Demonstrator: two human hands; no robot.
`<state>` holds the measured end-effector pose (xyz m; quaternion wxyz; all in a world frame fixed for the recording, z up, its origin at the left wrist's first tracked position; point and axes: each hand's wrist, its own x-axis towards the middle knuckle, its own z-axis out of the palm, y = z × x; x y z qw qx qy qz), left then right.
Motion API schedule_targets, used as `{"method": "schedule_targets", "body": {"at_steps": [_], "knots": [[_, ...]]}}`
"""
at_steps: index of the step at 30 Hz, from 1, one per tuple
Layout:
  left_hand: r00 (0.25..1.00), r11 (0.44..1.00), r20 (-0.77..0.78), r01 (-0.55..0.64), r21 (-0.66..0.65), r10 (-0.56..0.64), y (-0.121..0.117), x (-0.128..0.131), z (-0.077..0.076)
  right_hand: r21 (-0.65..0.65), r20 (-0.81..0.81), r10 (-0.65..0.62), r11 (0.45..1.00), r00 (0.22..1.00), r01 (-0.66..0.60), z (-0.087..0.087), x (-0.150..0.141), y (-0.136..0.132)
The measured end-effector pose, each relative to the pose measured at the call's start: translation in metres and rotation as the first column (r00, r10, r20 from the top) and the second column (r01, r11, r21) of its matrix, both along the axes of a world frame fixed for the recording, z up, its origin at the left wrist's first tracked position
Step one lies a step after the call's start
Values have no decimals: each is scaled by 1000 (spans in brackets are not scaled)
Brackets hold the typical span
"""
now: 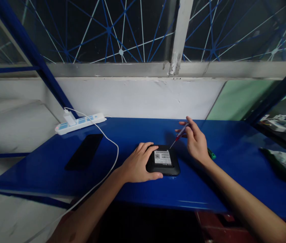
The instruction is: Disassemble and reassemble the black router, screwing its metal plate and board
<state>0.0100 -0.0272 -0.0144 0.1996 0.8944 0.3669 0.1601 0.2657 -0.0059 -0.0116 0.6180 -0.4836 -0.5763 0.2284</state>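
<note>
A small black box-shaped device (pixel 163 161) with a white label on top lies on the blue table (pixel 221 182). My left hand (pixel 138 163) grips its left side, fingers over the top edge and thumb along the front. My right hand (pixel 195 140) pinches a thin red-handled screwdriver (pixel 179 135), its tip pointing down at the device's far right corner.
A dark phone (pixel 84 151) lies flat on the table's left part. A white power strip (pixel 80 123) sits at the back left, with a white cable (pixel 110 158) trailing toward me. A green object (pixel 211 155) peeks out behind my right wrist. Clutter sits at the far right.
</note>
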Motion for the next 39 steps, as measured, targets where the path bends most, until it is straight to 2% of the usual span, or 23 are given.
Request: {"method": "schedule_targets", "body": {"at_steps": [9, 13, 21, 27, 30, 35, 39], "knots": [[999, 1000, 36, 4, 15, -5, 1, 1, -2, 11, 101, -120, 993, 988, 120, 5, 3, 1], [1000, 1000, 20, -2, 19, 1, 1, 2, -1, 22, 125, -93, 996, 988, 91, 5, 1, -1], [1000, 1000, 25, -2, 3, 2, 1, 1, -1, 9, 39, 1, 1000, 999, -1, 4, 0, -4], [1000, 1000, 20, -3, 7, 3, 1, 2, 0, 17, 21, -21, 1000, 1000, 21, 3, -1, -1], [1000, 1000, 9, -5, 12, 5, 1, 2, 0, 13, 7, -80, 997, 997, 79, 7, 0, 0], [1000, 1000, -7, -3, 16, 3, 2, 2, 0, 19, 74, -148, 989, 986, 147, 9, 1, -2], [1000, 1000, -9, -3, 20, 3, 2, 1, -2, 39, 58, -93, 995, 994, 91, 6, -1, -4]]}}
